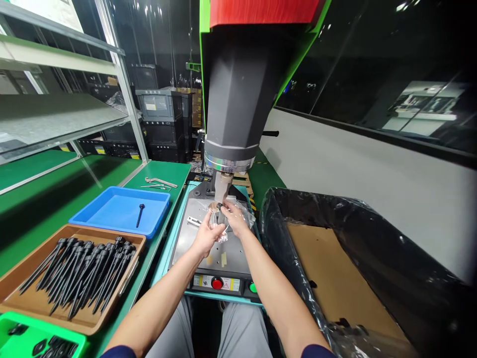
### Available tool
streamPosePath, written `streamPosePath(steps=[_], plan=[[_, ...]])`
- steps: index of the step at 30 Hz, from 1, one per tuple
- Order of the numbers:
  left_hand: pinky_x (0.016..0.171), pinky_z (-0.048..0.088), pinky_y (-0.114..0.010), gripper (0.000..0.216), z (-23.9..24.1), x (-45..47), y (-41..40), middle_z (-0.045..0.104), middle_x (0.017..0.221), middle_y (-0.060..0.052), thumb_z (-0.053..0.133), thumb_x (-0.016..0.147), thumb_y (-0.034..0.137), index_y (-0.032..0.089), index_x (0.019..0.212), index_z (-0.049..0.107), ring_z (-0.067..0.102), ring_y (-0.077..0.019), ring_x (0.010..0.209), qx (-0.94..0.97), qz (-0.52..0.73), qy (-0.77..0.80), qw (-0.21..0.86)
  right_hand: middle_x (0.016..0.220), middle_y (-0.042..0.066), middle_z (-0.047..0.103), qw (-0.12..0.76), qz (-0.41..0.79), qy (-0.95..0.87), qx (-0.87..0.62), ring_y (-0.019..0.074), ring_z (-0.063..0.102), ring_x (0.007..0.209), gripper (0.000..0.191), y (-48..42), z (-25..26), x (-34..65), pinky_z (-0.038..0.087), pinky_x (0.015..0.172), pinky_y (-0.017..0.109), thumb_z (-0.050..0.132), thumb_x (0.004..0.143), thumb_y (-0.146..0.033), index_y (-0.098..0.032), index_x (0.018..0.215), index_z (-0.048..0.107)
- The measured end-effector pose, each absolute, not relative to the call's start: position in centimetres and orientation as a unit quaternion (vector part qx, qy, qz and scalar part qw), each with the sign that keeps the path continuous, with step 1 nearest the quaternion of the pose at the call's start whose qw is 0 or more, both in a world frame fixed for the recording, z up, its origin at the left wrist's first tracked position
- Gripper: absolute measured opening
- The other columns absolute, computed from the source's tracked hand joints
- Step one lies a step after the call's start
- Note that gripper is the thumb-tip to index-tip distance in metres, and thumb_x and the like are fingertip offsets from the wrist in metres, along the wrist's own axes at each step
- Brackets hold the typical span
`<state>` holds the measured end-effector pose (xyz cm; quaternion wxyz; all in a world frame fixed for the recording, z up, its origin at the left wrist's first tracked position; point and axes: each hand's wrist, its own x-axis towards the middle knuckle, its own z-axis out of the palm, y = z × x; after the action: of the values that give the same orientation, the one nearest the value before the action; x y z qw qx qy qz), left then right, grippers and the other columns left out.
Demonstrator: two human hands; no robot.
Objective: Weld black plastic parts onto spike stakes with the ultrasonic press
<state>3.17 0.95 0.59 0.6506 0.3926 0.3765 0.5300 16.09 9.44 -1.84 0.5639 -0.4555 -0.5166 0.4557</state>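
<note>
Bench: green bench (37, 199), with a brown tray (93, 325) of black pegs (80, 278) nearest and a blue tray (112, 211) holding one peg beyond.
Hands: left hand (206, 236) and right hand (234, 221) are both curled closed, pinching a clear bag (245, 211) above the machine plate (194, 246).
Part: small black part (219, 205) at the fingertips, directly under the horn (222, 186).
Risk: with fingers beneath the horn, any descent would likely crush them.

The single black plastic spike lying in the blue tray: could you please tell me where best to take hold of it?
Probably pinch the black plastic spike by its thin shaft near mid-length, straight down from above: it lies flat and alone in the blue plastic tray, whose raised walls hinder a sideways approach.
</note>
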Motion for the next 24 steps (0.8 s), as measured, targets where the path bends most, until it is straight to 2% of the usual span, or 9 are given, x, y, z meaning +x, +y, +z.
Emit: streamPosePath(steps=[3,6,14,18,24], plan=[[0.047,0.035,-0.020,0.118,0.1,3.3,0.8,0.054,0.053,0.008,0.084,0.063,0.040,0.017,0.153,0.011,0.053,-0.0109,0.050,0.397,0.524,0.383,0.649,0.130,0.006,0.061,0.566,0.508,-0.462,-0.457,0.0254,0.055,0.119,0.044,8.9,-2.8,16.9,0.047,0.091,0.040,0.067,0.074,-0.047,-0.028,0.114,0.068],[0.047,0.034,-0.020,0.117,-0.4,3.5,0.5,0.053,0.052,0.008,0.083,0.064,0.039,0.015,0.153,0.010,0.050,-0.0094,0.047,0.394,0.519,0.391,0.650,0.127,0.005,0.063,0.568,0.533,-0.425,-0.461,0.0250,0.056,0.118,0.040,8.7,-3.5,17.8,0.049,0.086,0.036,0.069,0.072,-0.047,-0.027,0.107,0.070],[0.046,0.028,-0.019,0.108,-0.8,3.4,0.0,0.057,0.058,0.005,0.082,0.064,0.040,0.015,0.150,0.021,0.047,-0.0074,0.046,0.391,0.514,0.408,0.645,0.095,0.007,0.069,0.575,0.555,-0.391,-0.456,0.0194,0.063,0.086,0.034,7.2,-5.3,18.1,0.052,0.071,0.030,0.078,0.058,-0.039,-0.019,0.085,0.073],[0.046,0.031,-0.019,0.100,-1.2,3.2,-0.2,0.057,0.059,0.006,0.082,0.063,0.039,0.015,0.144,0.030,0.049,-0.0078,0.047,0.392,0.512,0.400,0.652,0.082,0.006,0.068,0.574,0.556,-0.377,-0.467,0.0168,0.063,0.072,0.033,5.6,-6.7,18.1,0.052,0.066,0.029,0.077,0.057,-0.039,-0.016,0.080,0.071],[0.047,0.038,-0.019,0.105,-1.6,3.3,-0.7,0.059,0.064,0.004,0.083,0.062,0.041,0.016,0.146,0.026,0.057,-0.0102,0.051,0.373,0.505,0.428,0.650,0.089,0.010,0.070,0.577,0.518,-0.370,-0.511,0.0177,0.063,0.067,0.040,3.5,-7.5,18.7,0.050,0.060,0.029,0.074,0.059,-0.044,-0.015,0.086,0.070]])
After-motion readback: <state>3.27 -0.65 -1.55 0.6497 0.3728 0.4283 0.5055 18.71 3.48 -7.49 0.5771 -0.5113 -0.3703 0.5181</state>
